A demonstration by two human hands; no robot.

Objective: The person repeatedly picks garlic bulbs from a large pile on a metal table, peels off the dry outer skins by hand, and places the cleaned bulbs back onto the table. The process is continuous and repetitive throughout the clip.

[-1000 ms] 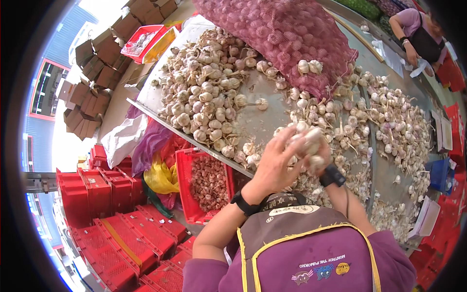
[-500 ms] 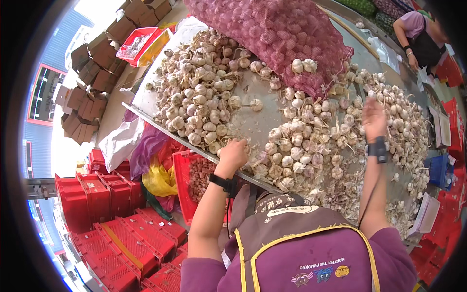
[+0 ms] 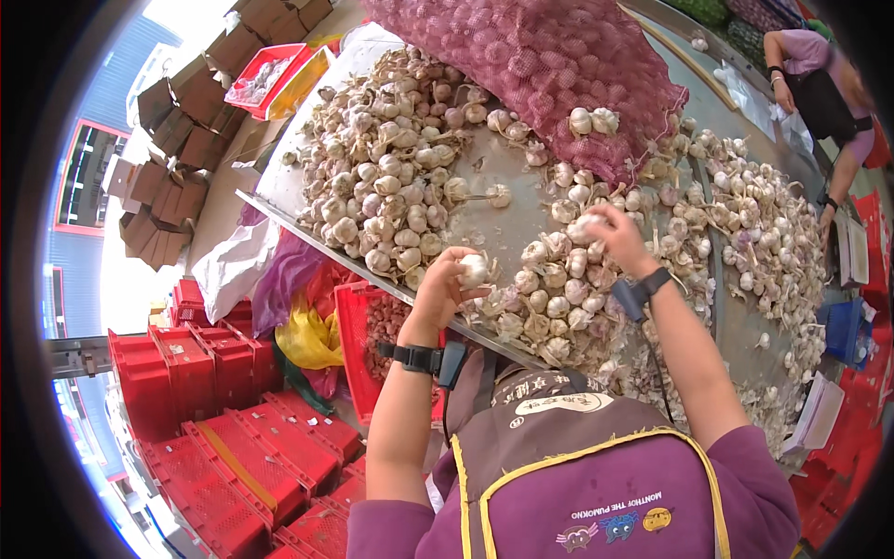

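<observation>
My left hand (image 3: 441,285) is closed on a white garlic bulb (image 3: 473,270), held just above the table's near edge. Over the middle heap of garlic (image 3: 559,289), my right hand (image 3: 618,240) has its fingers bent round another bulb (image 3: 587,227), a little smeared by motion. Stemmed garlic lies in a large pile (image 3: 372,177) on the left part of the metal table (image 3: 498,172). One bulb with a long stem (image 3: 497,195) lies apart between the heaps. Loose skins are strewn close to my apron (image 3: 559,466).
A full purple mesh sack of garlic (image 3: 549,84) rests at the table's far side, two bulbs on it. Red crates (image 3: 251,456) stand lower left, one holding garlic (image 3: 354,326) beside the table edge. Cardboard boxes (image 3: 177,140) are stacked far left. Another person (image 3: 819,93) works at far right.
My right hand has come left from the right-hand garlic and now grips a bulb over the middle heap. My left hand has lifted slightly, a bulb showing in it. The other person's arms have moved.
</observation>
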